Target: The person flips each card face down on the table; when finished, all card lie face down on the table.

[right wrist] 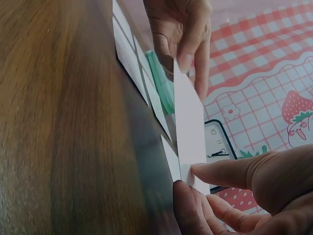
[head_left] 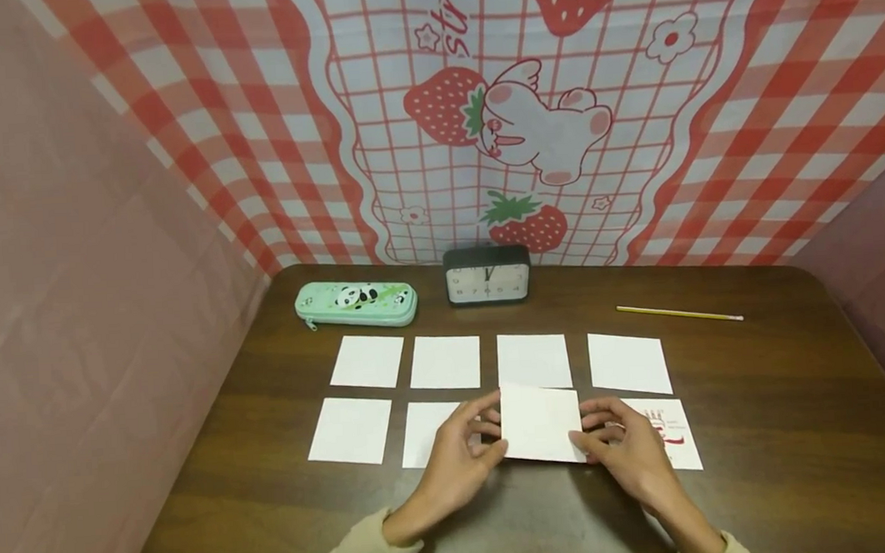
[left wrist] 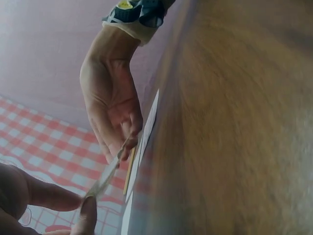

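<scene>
Between both hands a square white card (head_left: 540,423) is held up off the table, its blank face toward the head camera. My left hand (head_left: 459,455) pinches its left edge, thumb in front and fingers behind. At the right edge my right hand (head_left: 628,450) pinches it the same way, as the right wrist view also shows with the card (right wrist: 190,127) nearly edge-on. Partly behind the right hand lies a card with a red printed picture (head_left: 684,443). A blank card (head_left: 421,436) is partly covered by the left hand.
Several blank white cards (head_left: 368,362) lie in two rows on the brown table (head_left: 228,488). Behind them are a green panda pencil case (head_left: 357,304), a black clock (head_left: 487,276) and a yellow pencil (head_left: 677,313). A strawberry-patterned cloth (head_left: 437,176) hangs at the back.
</scene>
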Demonstrator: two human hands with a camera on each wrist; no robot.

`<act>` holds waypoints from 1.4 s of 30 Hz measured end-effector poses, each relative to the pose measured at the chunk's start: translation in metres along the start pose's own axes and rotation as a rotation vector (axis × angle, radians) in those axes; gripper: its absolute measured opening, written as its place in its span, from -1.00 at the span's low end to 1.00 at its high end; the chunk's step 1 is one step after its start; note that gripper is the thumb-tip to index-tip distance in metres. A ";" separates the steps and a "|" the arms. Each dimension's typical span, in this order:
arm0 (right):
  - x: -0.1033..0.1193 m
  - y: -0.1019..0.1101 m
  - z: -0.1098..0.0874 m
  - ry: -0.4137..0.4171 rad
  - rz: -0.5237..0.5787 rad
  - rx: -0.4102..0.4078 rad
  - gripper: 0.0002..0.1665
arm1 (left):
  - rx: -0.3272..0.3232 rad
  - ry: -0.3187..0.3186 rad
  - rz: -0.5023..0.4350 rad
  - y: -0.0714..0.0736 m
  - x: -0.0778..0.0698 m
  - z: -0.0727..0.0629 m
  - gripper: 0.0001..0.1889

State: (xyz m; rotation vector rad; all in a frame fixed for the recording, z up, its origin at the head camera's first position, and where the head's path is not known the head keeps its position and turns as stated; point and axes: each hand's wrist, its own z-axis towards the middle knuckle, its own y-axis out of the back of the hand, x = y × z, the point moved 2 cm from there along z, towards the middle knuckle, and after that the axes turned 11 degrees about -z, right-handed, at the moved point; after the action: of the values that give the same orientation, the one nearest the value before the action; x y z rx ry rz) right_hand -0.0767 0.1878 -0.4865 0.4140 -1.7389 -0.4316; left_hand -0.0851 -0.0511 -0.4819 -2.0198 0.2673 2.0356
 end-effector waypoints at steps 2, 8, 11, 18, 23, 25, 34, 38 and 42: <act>-0.001 0.000 0.000 -0.002 -0.023 -0.003 -0.50 | -0.003 0.003 0.052 0.001 0.001 0.001 -0.34; -0.003 0.001 0.000 0.011 -0.064 -0.010 -0.53 | 0.022 0.015 0.151 0.003 0.006 0.004 -0.33; -0.004 0.001 0.000 0.015 -0.081 -0.007 -0.53 | 0.043 0.018 0.199 0.003 0.008 0.005 -0.33; -0.005 0.002 0.000 0.020 -0.130 -0.001 -0.53 | 0.080 0.001 0.274 0.003 0.007 0.004 -0.41; -0.005 0.003 0.000 0.028 -0.201 -0.004 -0.52 | 0.093 0.004 0.334 0.001 0.006 0.004 -0.46; -0.005 0.003 0.000 0.036 -0.241 -0.006 -0.51 | 0.097 0.005 0.351 0.001 0.006 0.004 -0.47; -0.005 0.005 -0.001 0.039 -0.303 -0.003 -0.45 | 0.104 0.060 0.344 0.001 0.003 0.000 -0.45; -0.004 0.009 -0.003 0.054 -0.307 -0.015 -0.50 | 0.106 0.047 0.354 0.001 -0.001 -0.002 -0.47; -0.002 0.018 -0.004 0.092 -0.326 -0.045 -0.56 | 0.107 -0.013 0.377 -0.001 -0.004 -0.002 -0.45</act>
State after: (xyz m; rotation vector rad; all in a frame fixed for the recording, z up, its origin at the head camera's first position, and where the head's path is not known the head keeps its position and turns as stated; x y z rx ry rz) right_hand -0.0729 0.2040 -0.4788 0.6787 -1.5733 -0.6736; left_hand -0.0827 -0.0511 -0.4776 -2.0089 0.7900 2.1866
